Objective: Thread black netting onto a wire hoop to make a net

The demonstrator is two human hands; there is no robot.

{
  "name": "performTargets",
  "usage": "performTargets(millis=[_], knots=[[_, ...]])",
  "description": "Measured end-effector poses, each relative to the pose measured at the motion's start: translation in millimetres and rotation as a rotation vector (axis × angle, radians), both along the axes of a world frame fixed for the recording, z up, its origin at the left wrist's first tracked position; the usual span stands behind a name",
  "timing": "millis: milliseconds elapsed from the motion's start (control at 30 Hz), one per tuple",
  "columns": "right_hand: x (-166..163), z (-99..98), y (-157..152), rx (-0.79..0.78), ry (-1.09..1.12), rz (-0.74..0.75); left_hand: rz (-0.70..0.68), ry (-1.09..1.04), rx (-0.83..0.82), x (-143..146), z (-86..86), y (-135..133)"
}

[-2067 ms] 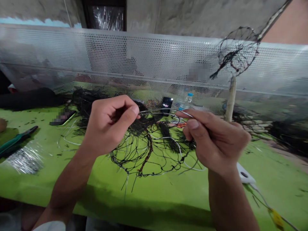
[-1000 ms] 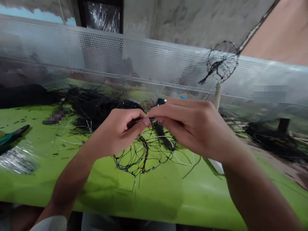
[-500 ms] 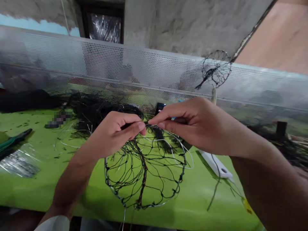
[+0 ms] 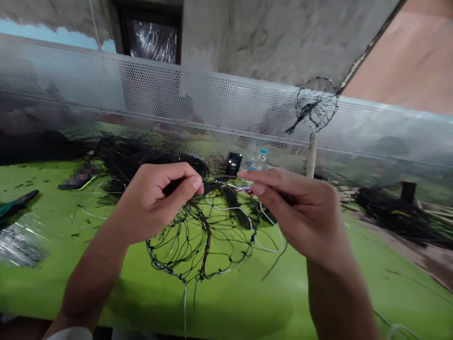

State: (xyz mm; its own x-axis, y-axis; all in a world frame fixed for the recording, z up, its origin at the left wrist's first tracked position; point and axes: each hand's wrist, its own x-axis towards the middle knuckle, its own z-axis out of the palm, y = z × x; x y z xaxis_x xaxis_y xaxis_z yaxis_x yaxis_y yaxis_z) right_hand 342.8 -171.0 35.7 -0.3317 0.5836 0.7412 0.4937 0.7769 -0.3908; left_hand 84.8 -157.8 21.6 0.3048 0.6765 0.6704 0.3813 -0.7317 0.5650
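A round wire hoop strung with knotted black netting (image 4: 208,238) hangs tilted above the green table, with a braided dark strand down its middle. At its upper rim, my left hand (image 4: 157,200) is closed in a pinch of thumb and forefinger. My right hand (image 4: 304,208) pinches a dark cord, apart from the left by a short stretch of strand. The cord's loose tail (image 4: 275,262) dangles below the right hand. A white wire (image 4: 272,249) loops beneath the fingers. The exact grip points are partly hidden by the fingers.
Black fibre bundles (image 4: 123,156) lie behind my left hand. Green-handled pliers (image 4: 17,205) and clear plastic (image 4: 21,243) are at left. A phone (image 4: 234,164) and bottle (image 4: 262,159) stand by the perforated metal screen (image 4: 212,99). Another netted hoop (image 4: 316,104) tops a stick.
My right hand has moved right and slightly down, away from my left hand, drawing the dark cord out. The left hand and the hoop have shifted slightly left; the hoop's lower edge is higher.
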Motion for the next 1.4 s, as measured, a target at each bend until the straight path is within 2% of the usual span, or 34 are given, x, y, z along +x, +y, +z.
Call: performTargets(millis=[133, 267, 467, 633, 800, 1033, 1167, 1400], knots=[[-0.3, -8.6, 4.1, -0.040, -0.023, 0.102, -0.034, 0.187, 0.011, 4.2, -0.9, 2.7], [-6.2, -5.9, 9.0, -0.184, -0.110, 0.264, -0.109, 0.370, 0.000, 7.5, -4.0, 8.1], [-19.0, -5.7, 12.3, -0.322, -0.090, 0.238, -0.056, 0.459, 0.071, 6.4, -6.6, 9.3], [-16.2, -6.7, 13.1, -0.266, -0.056, 0.241, -0.089, 0.400, 0.097, 5.4, -5.8, 14.3], [-20.0, -5.6, 12.4, -0.190, -0.049, 0.168, -0.095, 0.391, 0.107, 3.9, -5.0, 14.0], [-28.0, -2.8, 14.2, -0.250, 0.010, 0.182, -0.118, 0.307, 0.045, 1.0, -2.6, 12.5], [-23.2, -5.8, 11.2, -0.234, 0.050, 0.116, -0.095, 0.209, 0.017, 4.7, -3.3, 10.3], [-28.6, -8.2, -0.8, -0.159, 0.069, 0.017, -0.033, 0.119, 0.062, 7.3, -5.3, 8.6]])
